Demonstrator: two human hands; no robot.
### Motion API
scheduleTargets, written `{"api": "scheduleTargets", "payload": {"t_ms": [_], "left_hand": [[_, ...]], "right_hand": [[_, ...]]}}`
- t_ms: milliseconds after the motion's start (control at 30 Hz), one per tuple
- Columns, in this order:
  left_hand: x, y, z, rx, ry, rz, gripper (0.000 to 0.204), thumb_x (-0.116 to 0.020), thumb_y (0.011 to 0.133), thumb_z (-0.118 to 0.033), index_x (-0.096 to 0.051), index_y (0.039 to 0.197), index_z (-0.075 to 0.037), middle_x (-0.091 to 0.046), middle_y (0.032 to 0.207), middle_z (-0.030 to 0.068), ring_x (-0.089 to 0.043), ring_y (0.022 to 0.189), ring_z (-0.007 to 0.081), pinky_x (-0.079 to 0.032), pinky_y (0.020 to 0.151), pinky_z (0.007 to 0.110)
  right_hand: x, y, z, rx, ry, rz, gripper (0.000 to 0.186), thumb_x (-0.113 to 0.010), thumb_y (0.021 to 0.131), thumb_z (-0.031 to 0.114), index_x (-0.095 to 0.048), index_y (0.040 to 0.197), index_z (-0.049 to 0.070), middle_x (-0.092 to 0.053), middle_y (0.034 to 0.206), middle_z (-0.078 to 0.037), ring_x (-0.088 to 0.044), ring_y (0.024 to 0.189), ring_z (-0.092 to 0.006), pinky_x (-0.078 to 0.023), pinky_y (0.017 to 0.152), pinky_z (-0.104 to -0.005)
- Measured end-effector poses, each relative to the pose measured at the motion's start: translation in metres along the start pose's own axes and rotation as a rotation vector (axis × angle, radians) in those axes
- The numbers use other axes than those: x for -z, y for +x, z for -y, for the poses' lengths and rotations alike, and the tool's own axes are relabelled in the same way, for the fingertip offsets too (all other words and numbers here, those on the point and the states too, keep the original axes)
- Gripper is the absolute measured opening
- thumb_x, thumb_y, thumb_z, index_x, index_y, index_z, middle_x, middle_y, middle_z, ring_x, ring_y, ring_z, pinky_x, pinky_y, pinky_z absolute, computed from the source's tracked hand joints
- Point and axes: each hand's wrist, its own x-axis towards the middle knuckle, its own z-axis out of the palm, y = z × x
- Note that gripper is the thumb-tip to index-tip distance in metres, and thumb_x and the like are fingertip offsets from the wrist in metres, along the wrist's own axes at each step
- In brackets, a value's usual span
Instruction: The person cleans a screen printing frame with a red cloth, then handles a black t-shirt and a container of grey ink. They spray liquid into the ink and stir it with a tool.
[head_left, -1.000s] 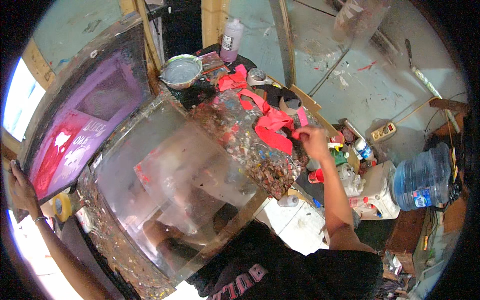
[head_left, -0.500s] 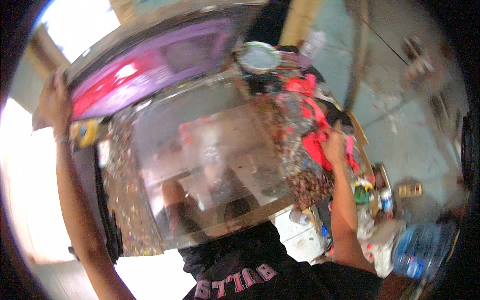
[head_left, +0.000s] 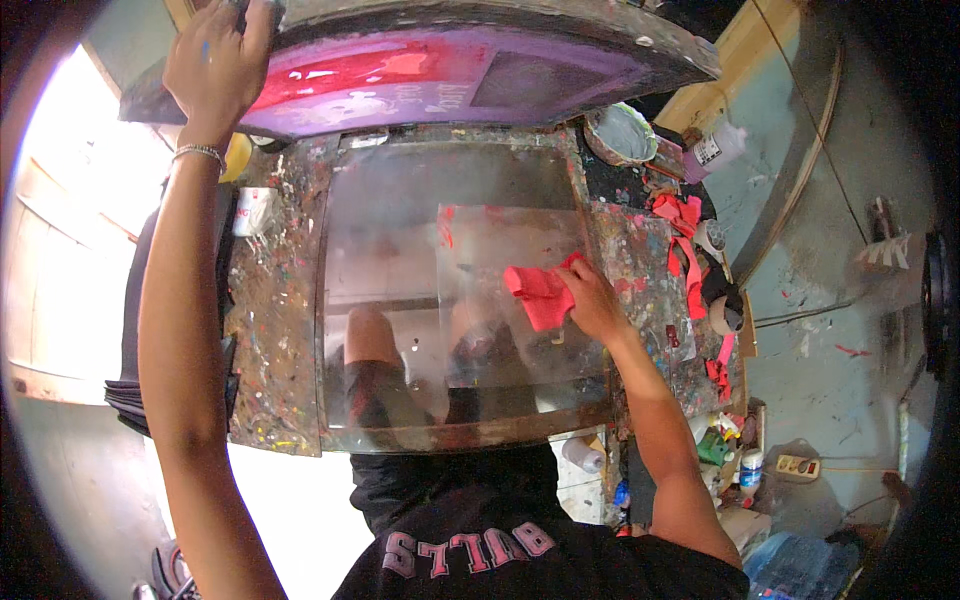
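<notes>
A second ago, your right hand (head_left: 590, 300) was over the heap of red cloth strips (head_left: 692, 280) on the right side of the messy table (head_left: 272, 340). Now it has come left with one red cloth (head_left: 541, 297). So the cloth is out of the heap and is over the shiny clear plate (head_left: 375, 250), on the right part of the smaller clear sheet (head_left: 475, 240). I cannot tell if it touches the sheet. Your right thumb and fingers are closed, pinching the folded cloth at its right end.

Your left hand (head_left: 217, 75) is up at the far left, at the edge of the tilted screen-printing frame (head_left: 430, 90). Its fingers are bent, but I cannot tell how tight they are, as the tips are hidden. The frame stands raised along the far side, so the plate is open to your right hand.
</notes>
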Motion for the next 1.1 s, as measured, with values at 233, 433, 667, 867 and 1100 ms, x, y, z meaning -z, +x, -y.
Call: {"api": "scheduleTargets", "payload": {"t_ms": [233, 433, 667, 867, 1100], "left_hand": [[0.031, -0.005, -0.053, 0.052, -0.252, -0.113, 0.035, -0.051, 0.093, -0.024, -0.063, 0.069, -0.002, -0.061, 0.069, 0.0169, -0.062, 0.067, 0.0328, -0.046, 0.065, 0.043], [0.029, -0.002, -0.052, -0.008, -0.231, -0.167, 0.033, -0.053, 0.092, -0.021, -0.063, 0.067, -0.002, -0.06, 0.069, 0.0159, -0.061, 0.066, 0.0318, -0.045, 0.064, 0.041], [0.006, 0.006, -0.017, 0.009, -0.01, -0.057, 0.042, -0.048, 0.098, -0.047, -0.072, 0.109, -0.014, -0.07, 0.096, 0.0143, -0.068, 0.09, 0.036, -0.051, 0.08, 0.043], [-0.013, 0.002, 0.007, 0.13, -0.111, 0.012, 0.047, -0.046, 0.098, -0.05, -0.074, 0.104, -0.012, -0.071, 0.097, 0.0142, -0.068, 0.093, 0.0352, -0.05, 0.081, 0.043], [-0.006, 0.01, -0.003, 0.051, 0.078, 0.021, 0.047, -0.046, 0.099, -0.049, -0.073, 0.101, -0.011, -0.071, 0.096, 0.0139, -0.067, 0.091, 0.0363, -0.051, 0.081, 0.043]], "right_hand": [[0.009, -0.057, -0.001, 0.012, 0.228, 0.013, 0.1, -0.073, 0.086, 0.034, -0.01, 0.158, 0.004, -0.012, 0.159, -0.034, -0.017, 0.148, -0.0458, -0.019, 0.12, -0.0511], [-0.069, 0.036, 0.013, -0.242, -0.26, -0.296, 0.083, -0.059, 0.095, 0.043, -0.022, 0.155, 0.0, -0.021, 0.157, -0.033, -0.024, 0.146, -0.0471, -0.019, 0.117, -0.0607], [-0.104, 0.051, 0.094, 0.269, -0.024, -0.209, 0.078, -0.06, 0.093, 0.036, -0.024, 0.155, 0.005, -0.024, 0.158, -0.029, -0.024, 0.147, -0.0437, -0.016, 0.116, -0.0657], [-0.073, 0.004, 0.004, -0.086, -0.376, -0.135, 0.073, -0.044, 0.099, 0.051, -0.031, 0.152, 0.002, -0.02, 0.16, -0.027, -0.019, 0.15, -0.0406, -0.011, 0.118, -0.0632], [-0.101, 0.092, 0.076, 0.17, 0.012, -0.268, 0.066, -0.063, 0.088, 0.033, -0.044, 0.143, 0.002, -0.041, 0.148, -0.027, -0.035, 0.14, -0.0442, -0.022, 0.117, -0.0573]]}}
